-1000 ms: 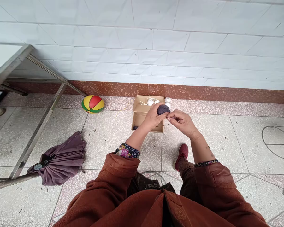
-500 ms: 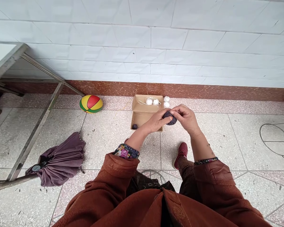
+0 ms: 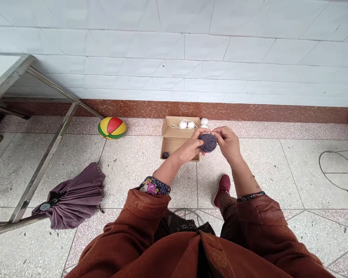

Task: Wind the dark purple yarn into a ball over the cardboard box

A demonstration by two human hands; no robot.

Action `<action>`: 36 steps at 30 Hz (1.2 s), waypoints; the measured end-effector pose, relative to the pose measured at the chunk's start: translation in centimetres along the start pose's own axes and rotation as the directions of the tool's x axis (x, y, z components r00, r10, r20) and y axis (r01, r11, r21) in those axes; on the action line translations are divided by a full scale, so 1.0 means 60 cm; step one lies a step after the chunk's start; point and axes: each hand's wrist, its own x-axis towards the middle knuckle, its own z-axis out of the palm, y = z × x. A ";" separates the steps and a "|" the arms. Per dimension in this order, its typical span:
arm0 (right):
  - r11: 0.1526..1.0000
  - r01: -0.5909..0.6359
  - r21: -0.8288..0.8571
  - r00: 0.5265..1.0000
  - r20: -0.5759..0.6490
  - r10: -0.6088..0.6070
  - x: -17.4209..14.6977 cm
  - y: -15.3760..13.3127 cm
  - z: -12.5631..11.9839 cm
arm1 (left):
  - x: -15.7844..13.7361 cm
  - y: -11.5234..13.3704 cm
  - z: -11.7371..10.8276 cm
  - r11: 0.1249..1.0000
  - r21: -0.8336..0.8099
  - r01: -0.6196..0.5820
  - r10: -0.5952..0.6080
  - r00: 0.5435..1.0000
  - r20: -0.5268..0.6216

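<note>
Dark yarn ball (image 3: 208,143), a muted purple-grey, rounded and thickly wound, with its strands showing in curved, overlapping layers, sits between my two hands, above the floor (image 3: 258,170) and beside the near right corner of an open cardboard box (image 3: 174,146). My left hand (image 3: 189,150) grips it from the side, the fingers curled around it and the thumb pressed on its face. My right hand (image 3: 227,143) has thumb and fingertips drawn together in a pinch on the yarn at the ball's upper right edge (the single strand there is too fine for me to make out). Within the box's near half lies a small dark ball (image 3: 165,155); in its far half rest two white yarn balls (image 3: 183,124) with loose ends, and more white yarn (image 3: 204,121) sits just outside, to the right. Farther off to the left are a red, yellow and green ball (image 3: 112,127) and a folded purple umbrella (image 3: 75,199) by a metal frame (image 3: 45,166). Well to the right stands a wire ring (image 3: 320,166).
</note>
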 end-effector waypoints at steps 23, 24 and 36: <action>0.995 0.102 -0.010 0.994 0.047 -0.101 -0.004 -0.016 -0.011 | -0.006 0.025 -0.021 0.911 0.407 -0.073 0.077 0.997 0.006; 0.995 0.098 -0.013 0.995 0.019 -0.098 -0.004 -0.013 -0.009 | -0.007 0.025 -0.020 0.945 0.318 -0.084 0.072 0.996 0.049; 0.963 0.233 0.137 0.883 0.384 -0.268 -0.027 -0.014 0.027 | 0.018 0.013 -0.056 0.926 0.374 -0.052 0.228 0.867 -0.443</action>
